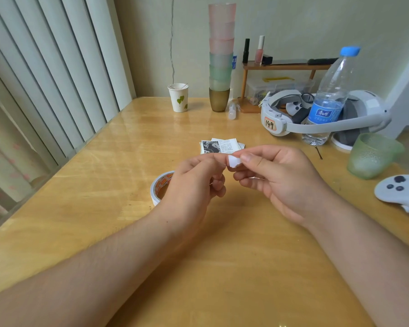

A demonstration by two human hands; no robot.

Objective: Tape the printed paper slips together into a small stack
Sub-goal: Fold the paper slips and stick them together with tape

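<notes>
Both hands, left hand and right hand, pinched what looked like a tape piece, which might fold onto itself before reaching the paper slips.

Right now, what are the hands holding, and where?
A small white piece of tape, pinched at its left end by the left hand and its right end by the right hand.

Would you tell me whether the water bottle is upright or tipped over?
Upright: the water bottle stands on the table, blue cap on top.
</notes>
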